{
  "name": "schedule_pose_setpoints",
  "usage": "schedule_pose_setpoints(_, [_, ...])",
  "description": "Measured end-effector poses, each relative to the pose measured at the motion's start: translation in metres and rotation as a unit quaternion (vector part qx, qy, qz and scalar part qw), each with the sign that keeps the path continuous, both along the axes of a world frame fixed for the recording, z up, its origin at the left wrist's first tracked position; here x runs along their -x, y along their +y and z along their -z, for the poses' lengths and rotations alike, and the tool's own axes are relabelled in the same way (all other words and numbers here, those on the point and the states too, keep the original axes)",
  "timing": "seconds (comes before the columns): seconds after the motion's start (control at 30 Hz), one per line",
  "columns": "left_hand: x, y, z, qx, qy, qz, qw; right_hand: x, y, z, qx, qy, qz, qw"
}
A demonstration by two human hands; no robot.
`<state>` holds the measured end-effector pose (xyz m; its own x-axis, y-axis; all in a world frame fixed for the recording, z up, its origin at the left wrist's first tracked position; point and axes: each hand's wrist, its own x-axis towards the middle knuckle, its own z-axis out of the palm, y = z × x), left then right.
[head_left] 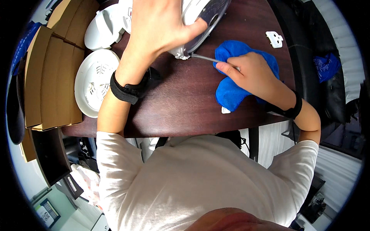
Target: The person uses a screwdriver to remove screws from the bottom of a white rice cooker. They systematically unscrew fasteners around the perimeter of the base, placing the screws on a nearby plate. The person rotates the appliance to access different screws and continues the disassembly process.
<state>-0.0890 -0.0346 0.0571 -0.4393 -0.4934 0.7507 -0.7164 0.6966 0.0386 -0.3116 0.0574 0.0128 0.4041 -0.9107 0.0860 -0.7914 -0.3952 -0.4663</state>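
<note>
Right hand (pixel 252 73), over a blue cloth (pixel 231 92), pinches a thin metal tool (pixel 204 58) against the white housing (pixel 200 19) that left hand (pixel 162 27) clamps on the tabletop (pixel 185 104); a slip could gouge it.

Under the left hand (pixel 160 27) sits a white moulded-plastic housing (pixel 190 15), smooth and faintly glossy, with a shiny grey disc face (pixel 214 11) that catches the light. The right hand (pixel 252 75) grips a thin grey metal tool shaft (pixel 206 59), dull-bright, over a blue fuzzy cloth (pixel 231 92) (matt, soft-napped). The dark brown worktop (pixel 181 100) has a fine, leather-like grain and low sheen. Left of the left hand lie a matt white ribbed plastic disc (pixel 96 81) and plain brown cardboard boxes (pixel 50 77).
</note>
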Motion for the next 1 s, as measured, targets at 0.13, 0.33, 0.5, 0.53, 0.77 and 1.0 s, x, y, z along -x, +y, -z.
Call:
schedule_pose_setpoints(0.13, [0.0,0.0,0.0,0.005,-0.005,-0.001,1.0,-0.004,-0.006,-0.006,0.106,0.075,-0.01,0.992])
schedule_pose_setpoints(0.33, [0.0,0.0,-0.001,0.002,-0.011,-0.008,1.0,-0.004,-0.012,-0.002,0.151,0.087,-0.015,0.985])
schedule_pose_setpoints(0.5, [0.001,0.0,0.002,0.009,-0.006,-0.008,1.0,-0.004,-0.016,0.003,0.14,0.066,-0.017,0.988])
schedule_pose_setpoints(0.53, [0.001,0.0,0.002,0.011,-0.003,-0.008,1.0,-0.005,-0.015,0.006,0.111,0.047,-0.016,0.993])
schedule_pose_setpoints(0.77, [0.002,0.0,0.005,0.033,0.002,-0.005,0.999,-0.009,-0.01,0.011,-0.183,-0.072,0.033,0.98])
schedule_pose_setpoints(1.0, [0.0,-0.008,0.009,0.042,0.003,-0.008,0.999,-0.015,0.001,0.004,-0.615,-0.333,0.003,0.715])
